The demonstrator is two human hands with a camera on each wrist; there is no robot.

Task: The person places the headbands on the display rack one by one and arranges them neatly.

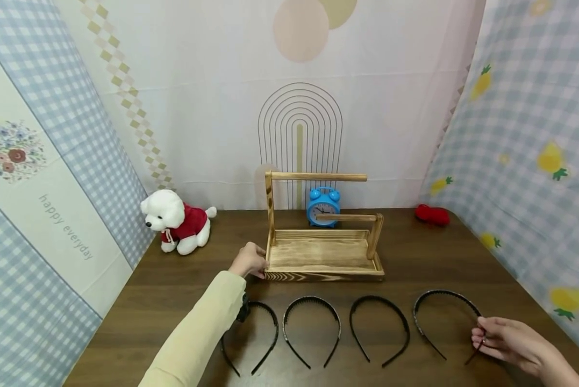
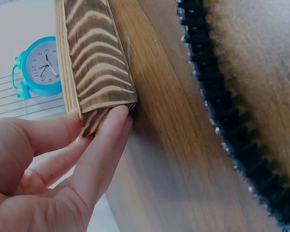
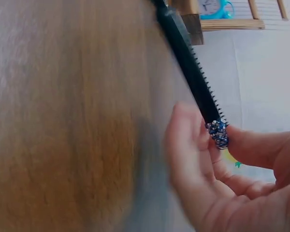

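Observation:
A wooden storage rack [image 1: 324, 277] with a shallow tray and two horizontal bars stands mid-table. My left hand [image 1: 249, 259] grips its front left corner; in the left wrist view, thumb and fingers pinch the striped tray end [image 2: 101, 63]. At the right, my right hand [image 1: 516, 341] pinches one side of a black headband [image 1: 438, 292] between thumb and fingers. The right wrist view shows glittery stones [image 3: 217, 134] on this toothed headband at the grip. Three more black headbands lie in a row: a left one [image 1: 277, 325] partly behind my sleeve, a middle one [image 1: 311, 297] and another [image 1: 378, 296].
A blue alarm clock [image 1: 323, 207] stands behind the rack. At the back left sits a white plush dog [image 1: 192, 221] in a red top. A small red object [image 1: 431, 215] lies at the back right. Patterned cloths hang around the brown table [image 1: 173, 301].

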